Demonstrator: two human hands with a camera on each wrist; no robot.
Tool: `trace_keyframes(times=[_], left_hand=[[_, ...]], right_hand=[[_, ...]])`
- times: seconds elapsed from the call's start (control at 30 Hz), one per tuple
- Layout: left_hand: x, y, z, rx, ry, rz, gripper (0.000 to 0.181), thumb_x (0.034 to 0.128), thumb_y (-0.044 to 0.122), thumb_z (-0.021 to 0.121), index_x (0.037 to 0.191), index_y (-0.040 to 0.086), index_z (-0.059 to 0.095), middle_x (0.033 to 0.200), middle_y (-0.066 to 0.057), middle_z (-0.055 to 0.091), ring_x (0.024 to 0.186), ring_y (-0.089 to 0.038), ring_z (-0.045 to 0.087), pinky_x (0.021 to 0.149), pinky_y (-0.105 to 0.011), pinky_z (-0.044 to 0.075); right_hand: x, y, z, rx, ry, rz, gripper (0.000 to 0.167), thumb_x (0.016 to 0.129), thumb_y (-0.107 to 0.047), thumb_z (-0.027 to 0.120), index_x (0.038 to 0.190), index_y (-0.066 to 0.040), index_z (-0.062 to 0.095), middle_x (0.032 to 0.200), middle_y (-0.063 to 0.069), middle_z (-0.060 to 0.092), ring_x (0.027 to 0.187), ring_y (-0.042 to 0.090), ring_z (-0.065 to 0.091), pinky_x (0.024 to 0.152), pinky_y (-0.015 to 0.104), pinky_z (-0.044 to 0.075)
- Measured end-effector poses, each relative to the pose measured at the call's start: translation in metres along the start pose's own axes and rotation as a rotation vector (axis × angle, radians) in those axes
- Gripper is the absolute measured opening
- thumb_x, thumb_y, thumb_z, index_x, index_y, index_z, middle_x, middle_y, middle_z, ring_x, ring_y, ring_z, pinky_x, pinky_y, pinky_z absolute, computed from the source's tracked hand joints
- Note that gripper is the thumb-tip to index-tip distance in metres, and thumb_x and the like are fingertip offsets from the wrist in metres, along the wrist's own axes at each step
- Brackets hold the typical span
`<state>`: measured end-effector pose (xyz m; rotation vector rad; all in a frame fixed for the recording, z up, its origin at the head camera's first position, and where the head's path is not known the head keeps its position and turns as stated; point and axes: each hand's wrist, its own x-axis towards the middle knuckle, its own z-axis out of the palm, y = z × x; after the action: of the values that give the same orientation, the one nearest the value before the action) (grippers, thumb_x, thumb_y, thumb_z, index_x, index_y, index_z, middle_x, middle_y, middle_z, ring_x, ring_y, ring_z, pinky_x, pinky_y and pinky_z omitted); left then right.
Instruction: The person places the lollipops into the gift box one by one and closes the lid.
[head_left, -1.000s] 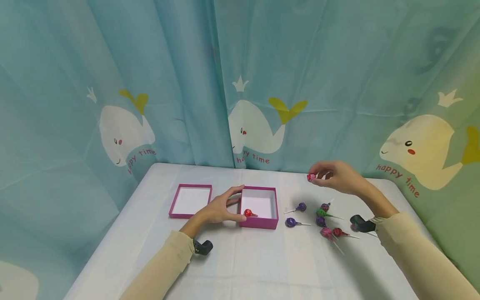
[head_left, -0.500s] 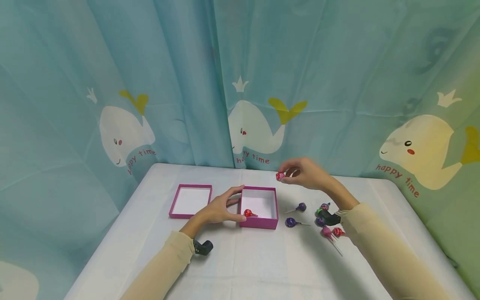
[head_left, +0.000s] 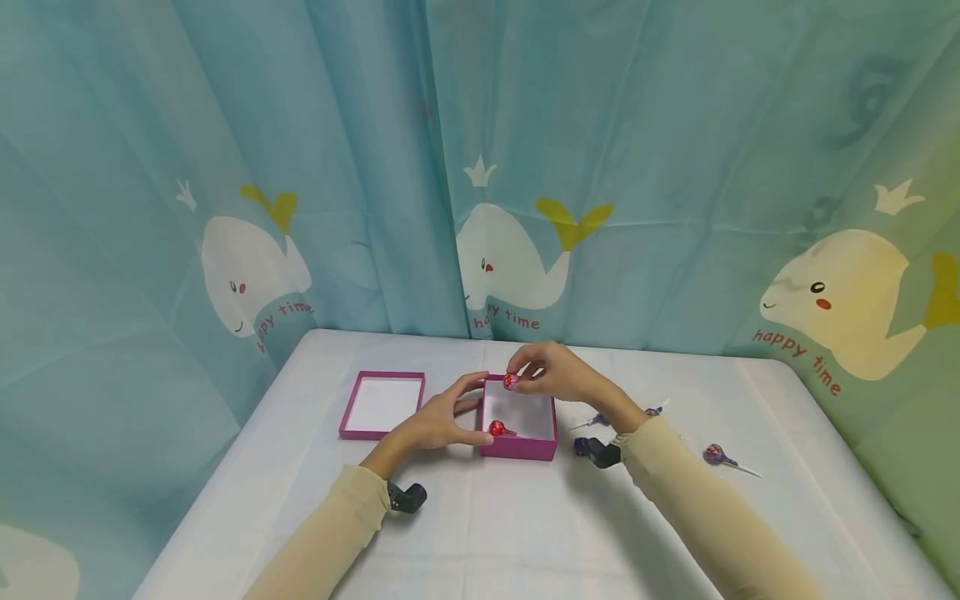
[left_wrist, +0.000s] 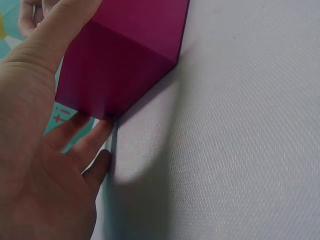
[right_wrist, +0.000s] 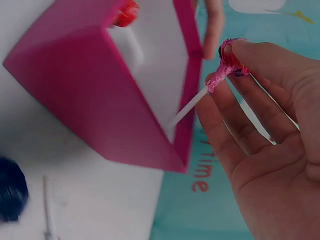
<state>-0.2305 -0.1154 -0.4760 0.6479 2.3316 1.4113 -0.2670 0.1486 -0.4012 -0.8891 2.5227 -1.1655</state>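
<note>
My left hand (head_left: 442,418) holds the magenta box (head_left: 519,448) by its left side, thumb at the front corner and fingertips toward the back. In the left wrist view, fingertips (left_wrist: 102,127) touch the box's lower edge. Over the box opening, my right hand (head_left: 553,372) pinches a pink-and-red wrapped lollipop (head_left: 511,382) by its head. The right wrist view shows its white stick (right_wrist: 187,107) slanting down to the box's rim. Inside the white interior lies a red lollipop (head_left: 497,428), near the front left corner.
A magenta-rimmed lid (head_left: 382,404) lies left of the box, white inside up. To the right are a purple lollipop (head_left: 581,447) and a red-and-purple one (head_left: 715,455). Others lie partly hidden under the right forearm. A teal whale-print curtain (head_left: 375,167) hangs behind the table.
My right hand has carried the pink-and-red lollipop leftward and down, from above the table's right side to over the box. The left hand stays at the box.
</note>
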Motion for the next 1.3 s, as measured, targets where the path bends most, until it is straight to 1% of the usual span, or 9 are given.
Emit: trace_keyframes(times=[0.2,0.37,0.53,0.7,0.9,1.1,1.3], left_hand=[[0.002,0.001,0.000,-0.003,-0.001,0.000,0.099,0.0805,0.035,0.090,0.159,0.033,0.029,0.164,-0.003,0.035,0.145,-0.028,0.044,0.119,-0.054,0.032],[0.002,0.001,-0.001,-0.009,0.002,0.001,0.095,0.0805,0.033,0.090,0.155,0.035,0.031,0.163,0.000,0.036,0.145,-0.028,0.045,0.119,-0.052,0.033],[0.001,0.002,-0.001,-0.010,-0.001,0.000,0.095,0.0804,0.033,0.090,0.155,0.035,0.032,0.164,0.000,0.035,0.145,-0.028,0.044,0.119,-0.052,0.034],[0.002,0.002,-0.002,-0.004,-0.004,0.005,0.095,0.0807,0.033,0.090,0.156,0.035,0.031,0.164,0.001,0.034,0.145,-0.028,0.044,0.119,-0.052,0.033],[0.001,0.000,-0.002,-0.019,-0.010,0.011,0.095,0.0815,0.032,0.089,0.156,0.036,0.031,0.164,0.001,0.033,0.146,-0.027,0.043,0.119,-0.054,0.033],[0.000,-0.001,-0.001,-0.025,-0.005,0.009,0.095,0.0806,0.033,0.090,0.155,0.037,0.032,0.164,0.002,0.033,0.146,-0.027,0.043,0.120,-0.054,0.032],[-0.001,0.000,0.000,-0.041,-0.008,0.011,0.093,0.0814,0.030,0.090,0.155,0.034,0.033,0.164,0.000,0.034,0.146,-0.028,0.043,0.120,-0.052,0.032]], right_hand=[[0.006,0.009,0.015,0.019,-0.015,0.005,0.018,0.088,-0.008,0.081,0.105,-0.011,0.074,0.104,0.003,0.072,0.088,0.017,0.068,0.082,0.030,0.060],[0.009,0.013,0.023,-0.013,-0.015,0.004,0.018,0.087,-0.004,0.080,0.102,-0.012,0.075,0.100,0.000,0.072,0.086,0.013,0.067,0.081,0.028,0.059],[0.011,0.011,0.031,-0.088,-0.022,0.009,0.018,0.086,-0.004,0.082,0.098,-0.013,0.075,0.092,-0.003,0.073,0.082,0.010,0.067,0.077,0.026,0.058],[0.012,0.008,0.038,-0.144,-0.044,0.008,0.016,0.085,-0.005,0.083,0.097,-0.011,0.074,0.091,-0.003,0.072,0.080,0.009,0.066,0.077,0.024,0.058],[0.015,0.009,0.043,-0.160,-0.059,-0.015,0.015,0.085,-0.004,0.084,0.096,-0.008,0.074,0.088,-0.002,0.071,0.078,0.010,0.066,0.076,0.025,0.059],[0.018,0.009,0.049,-0.178,-0.088,0.017,0.014,0.086,-0.006,0.083,0.096,-0.009,0.074,0.088,-0.003,0.072,0.080,0.010,0.066,0.076,0.025,0.059],[0.018,0.008,0.053,-0.185,-0.128,0.004,0.014,0.084,0.000,0.082,0.091,-0.007,0.073,0.084,-0.002,0.071,0.078,0.011,0.065,0.069,0.024,0.058]])
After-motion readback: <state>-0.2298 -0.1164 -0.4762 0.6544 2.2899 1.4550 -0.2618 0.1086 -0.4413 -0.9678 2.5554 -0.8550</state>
